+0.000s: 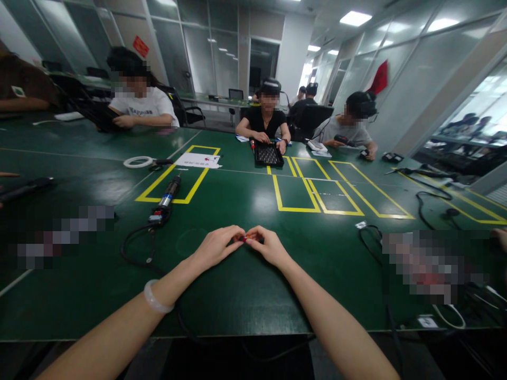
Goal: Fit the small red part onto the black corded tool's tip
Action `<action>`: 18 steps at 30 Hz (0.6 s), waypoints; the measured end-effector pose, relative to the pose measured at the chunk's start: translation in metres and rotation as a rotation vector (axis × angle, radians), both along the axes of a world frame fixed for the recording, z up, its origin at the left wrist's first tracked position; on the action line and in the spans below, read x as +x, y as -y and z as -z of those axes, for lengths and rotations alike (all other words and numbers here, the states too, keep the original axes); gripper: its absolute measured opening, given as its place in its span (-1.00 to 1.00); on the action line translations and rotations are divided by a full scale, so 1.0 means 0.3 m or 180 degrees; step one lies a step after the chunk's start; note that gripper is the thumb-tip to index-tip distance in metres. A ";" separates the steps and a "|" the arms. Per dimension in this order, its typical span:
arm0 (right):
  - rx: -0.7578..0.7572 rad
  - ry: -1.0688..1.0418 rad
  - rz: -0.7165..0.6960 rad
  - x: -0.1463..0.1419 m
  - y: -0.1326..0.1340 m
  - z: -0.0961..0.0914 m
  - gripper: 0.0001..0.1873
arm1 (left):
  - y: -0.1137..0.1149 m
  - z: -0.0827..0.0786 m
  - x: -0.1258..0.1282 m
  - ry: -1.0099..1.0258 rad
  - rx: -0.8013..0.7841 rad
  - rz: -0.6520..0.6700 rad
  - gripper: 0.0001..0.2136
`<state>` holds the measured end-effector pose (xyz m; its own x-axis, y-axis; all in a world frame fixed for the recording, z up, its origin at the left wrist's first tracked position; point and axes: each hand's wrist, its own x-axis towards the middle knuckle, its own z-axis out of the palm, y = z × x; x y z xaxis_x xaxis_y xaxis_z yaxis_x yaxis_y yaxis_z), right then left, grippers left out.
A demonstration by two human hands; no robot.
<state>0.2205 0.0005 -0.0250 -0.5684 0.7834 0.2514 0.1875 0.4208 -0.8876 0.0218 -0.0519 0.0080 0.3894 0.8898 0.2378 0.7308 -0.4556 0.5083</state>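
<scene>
My left hand (pixel 217 245) and my right hand (pixel 269 245) meet over the green table, fingertips pinched together. Between them is a small red piece (pixel 244 239), mostly covered by the fingers and too small to name. Both hands grip it, one from each side. A pale bracelet (pixel 156 298) circles my left wrist. Left of my hands, an electric screwdriver (pixel 168 195) with a black cable lies on the table, partly inside a yellow taped outline.
A white paper sheet (pixel 198 160) and a white cable coil (pixel 138 162) lie beyond the screwdriver. Across the green table (pixel 237 190), a co-worker handles a black tray (pixel 269 154). Yellow tape outlines (pixel 297 210) mark the surface. Black cables (pixel 370 235) run along the right.
</scene>
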 end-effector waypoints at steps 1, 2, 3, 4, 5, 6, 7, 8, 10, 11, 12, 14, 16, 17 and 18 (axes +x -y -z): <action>-0.0075 -0.0023 -0.0032 0.000 0.000 0.004 -0.82 | -0.001 0.001 0.000 0.0027 -0.0026 -0.0058 -0.78; -0.0138 -0.0080 -0.0060 -0.001 0.000 0.007 -0.81 | -0.004 0.002 -0.001 0.0097 -0.0080 -0.0133 -0.77; -0.0177 -0.0165 -0.0083 -0.003 0.001 0.009 -0.78 | -0.007 0.003 -0.002 0.0209 -0.0164 -0.0211 -0.76; -0.0190 -0.0256 -0.0112 -0.005 0.003 0.010 -0.75 | -0.010 0.004 -0.003 0.0354 -0.0269 -0.0280 -0.75; -0.0175 -0.0335 -0.0144 -0.007 0.006 0.009 -0.70 | -0.012 0.004 -0.004 0.0515 -0.0381 -0.0333 -0.74; -0.0127 -0.0375 -0.0170 -0.010 0.010 0.006 -0.66 | -0.014 0.004 -0.004 0.0671 -0.0491 -0.0366 -0.74; -0.0055 -0.0363 -0.0186 -0.012 0.013 0.002 -0.65 | -0.015 0.003 -0.003 0.0804 -0.0588 -0.0384 -0.73; 0.0037 -0.0313 -0.0169 -0.014 0.016 -0.002 -0.68 | -0.014 0.001 -0.002 0.0907 -0.0667 -0.0390 -0.73; 0.0221 -0.0170 -0.0060 -0.016 0.021 -0.011 -0.78 | -0.011 -0.003 0.004 0.1024 -0.0774 -0.0374 -0.72; 0.0297 -0.0106 -0.0009 -0.017 0.022 -0.015 -0.82 | -0.009 -0.005 0.007 0.1040 -0.0816 -0.0350 -0.71; 0.0353 -0.0056 0.0021 -0.017 0.023 -0.017 -0.85 | -0.009 -0.006 0.009 0.1029 -0.0851 -0.0314 -0.70; 0.0415 -0.0011 0.0052 -0.017 0.023 -0.018 -0.87 | -0.017 -0.008 0.003 0.0915 -0.0855 -0.0241 -0.67; 0.0410 -0.0015 0.0092 -0.015 0.021 -0.016 -0.87 | -0.038 -0.010 -0.030 0.0665 -0.0681 -0.0315 -0.63; 0.0393 -0.0023 0.0119 -0.013 0.020 -0.014 -0.87 | -0.053 -0.011 -0.060 0.0478 -0.0482 -0.0478 -0.62; 0.0373 -0.0029 0.0144 -0.012 0.018 -0.012 -0.86 | -0.068 -0.012 -0.099 0.0261 -0.0222 -0.0732 -0.61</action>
